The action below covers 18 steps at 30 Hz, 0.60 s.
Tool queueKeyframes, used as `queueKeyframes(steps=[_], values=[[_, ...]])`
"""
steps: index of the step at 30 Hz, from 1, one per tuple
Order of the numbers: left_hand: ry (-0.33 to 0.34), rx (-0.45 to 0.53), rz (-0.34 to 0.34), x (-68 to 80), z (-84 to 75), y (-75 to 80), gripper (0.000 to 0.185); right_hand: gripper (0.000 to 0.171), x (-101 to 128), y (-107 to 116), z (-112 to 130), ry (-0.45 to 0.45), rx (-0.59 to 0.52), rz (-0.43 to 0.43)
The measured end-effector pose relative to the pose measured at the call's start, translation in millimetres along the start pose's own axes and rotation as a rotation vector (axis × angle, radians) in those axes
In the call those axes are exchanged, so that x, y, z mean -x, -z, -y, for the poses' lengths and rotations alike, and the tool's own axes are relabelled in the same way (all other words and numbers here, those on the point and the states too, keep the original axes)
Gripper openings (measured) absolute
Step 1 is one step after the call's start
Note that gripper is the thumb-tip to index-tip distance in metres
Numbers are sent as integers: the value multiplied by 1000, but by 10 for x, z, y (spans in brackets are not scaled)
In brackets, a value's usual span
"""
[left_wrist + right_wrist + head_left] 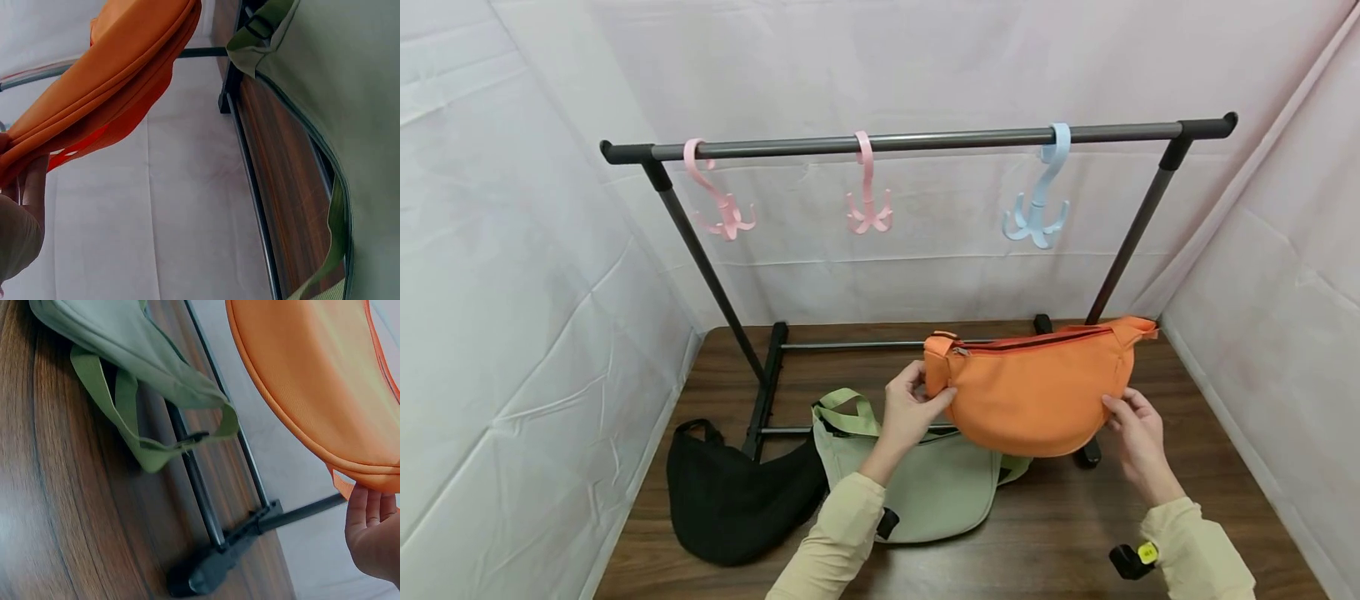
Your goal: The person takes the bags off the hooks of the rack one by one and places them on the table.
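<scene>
An orange half-moon shoulder bag (pixel 1037 392) is held up between both hands, its zipper edge on top. My left hand (pixel 912 406) pinches its left end, thumb on the front and fingers behind. On the opposite side, my right hand (pixel 1137 433) grips the lower right edge, with its fingers (pixel 373 509) partly behind the fabric in the right wrist view. Below lies a sage green bag (pixel 936 487) with a light green strap, partly hidden by my left arm. Left of it rests a black bag (pixel 737 500) on the wooden surface.
A black metal rack (pixel 955 143) stands behind the bags, its feet on the brown wooden surface (pixel 1037 542). From its bar hang two pink hooks (pixel 867 187) (pixel 722 200) and one light blue hook (pixel 1041 196). White fabric walls (pixel 535 292) enclose the sides and back.
</scene>
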State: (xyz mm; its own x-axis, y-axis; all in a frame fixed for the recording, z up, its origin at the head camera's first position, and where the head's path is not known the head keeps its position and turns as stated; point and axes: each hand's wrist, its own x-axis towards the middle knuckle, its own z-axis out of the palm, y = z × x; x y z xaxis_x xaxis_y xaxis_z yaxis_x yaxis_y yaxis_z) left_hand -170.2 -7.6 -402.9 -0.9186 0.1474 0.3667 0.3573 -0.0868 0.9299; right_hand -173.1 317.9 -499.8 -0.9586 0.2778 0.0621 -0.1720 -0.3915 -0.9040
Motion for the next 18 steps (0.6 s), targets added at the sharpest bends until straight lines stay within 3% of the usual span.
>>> queueKeyframes(steps=[2, 6, 8, 10, 13, 16, 17, 18], values=[[10, 7, 11, -7, 19, -55, 22, 14, -122, 261, -127, 18, -55, 34], [32, 23, 33, -2, 81, -171, 22, 16, -393, 854, -394, 32, 2, 25], [45, 19, 37, 11, 123, -237, 21, 16, -418, 996, -368, 23, 35, 34], [60, 11, 43, 30, 164, -303, 21, 14, -333, 973, -235, 35, 94, 11], [79, 6, 38, 62, 247, -409, 22, 17, -423, 1327, -312, 30, 181, -49], [94, 12, 30, 86, 317, -526, 23, 25, -586, 1838, -523, 37, 225, -124], [96, 12, 25, 92, 336, -567, 23, 32, -695, 2111, -659, 38, 239, -134], [105, 15, 22, 96, 345, -607, 24, 32, -671, 2163, -629, 33, 236, -131]])
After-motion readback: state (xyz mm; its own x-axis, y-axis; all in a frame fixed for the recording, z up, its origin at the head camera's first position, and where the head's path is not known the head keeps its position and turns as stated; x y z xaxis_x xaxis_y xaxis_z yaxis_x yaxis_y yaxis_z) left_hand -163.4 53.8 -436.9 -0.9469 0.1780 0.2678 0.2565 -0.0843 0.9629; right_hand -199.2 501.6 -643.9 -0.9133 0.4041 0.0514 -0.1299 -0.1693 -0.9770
